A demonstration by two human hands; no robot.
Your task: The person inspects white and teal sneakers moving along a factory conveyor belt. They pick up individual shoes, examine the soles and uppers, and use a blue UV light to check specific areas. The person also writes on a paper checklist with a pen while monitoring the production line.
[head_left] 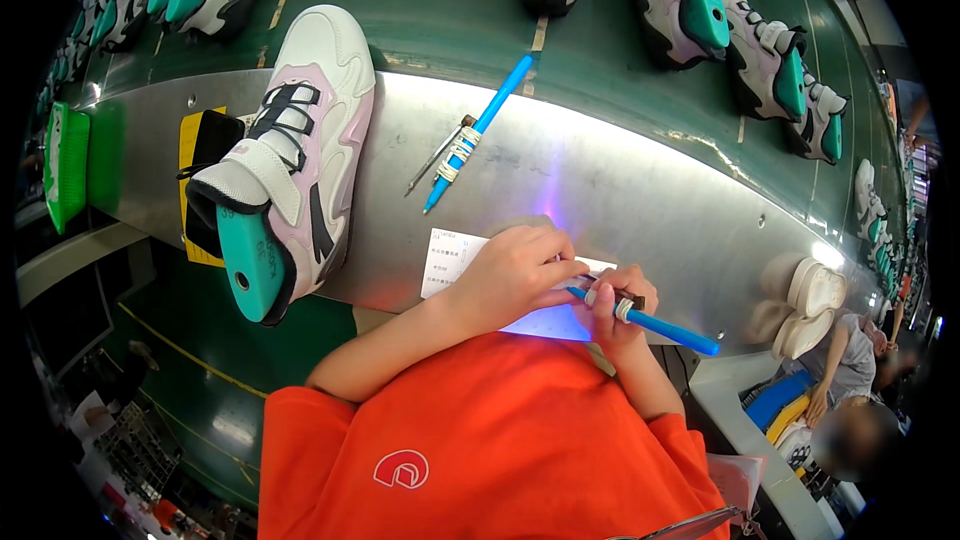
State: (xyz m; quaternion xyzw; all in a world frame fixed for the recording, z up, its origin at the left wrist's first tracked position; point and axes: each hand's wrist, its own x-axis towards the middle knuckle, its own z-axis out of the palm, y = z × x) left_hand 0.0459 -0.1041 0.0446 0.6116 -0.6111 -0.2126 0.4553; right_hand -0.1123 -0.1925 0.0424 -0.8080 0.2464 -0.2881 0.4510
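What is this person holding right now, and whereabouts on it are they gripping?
The right hand grips a blue pen-like tool near its front end, at the white band. The left hand holds nothing; it lies flat on a white paper slip.

paper slip (445, 258) under left hand (515, 275), shoe (285, 165) left (on ledge (620, 180))

Orange short-sleeved shirt (480, 450), white arch emblem on chest, bare forearms

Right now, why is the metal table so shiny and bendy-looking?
In the head view, overhead light glares off the metal ledge in a bright band, with a purple glow by the paper near the left hand. The fisheye lens bends its straight edge. The picture's corners are black, and the far shoes look blurry.
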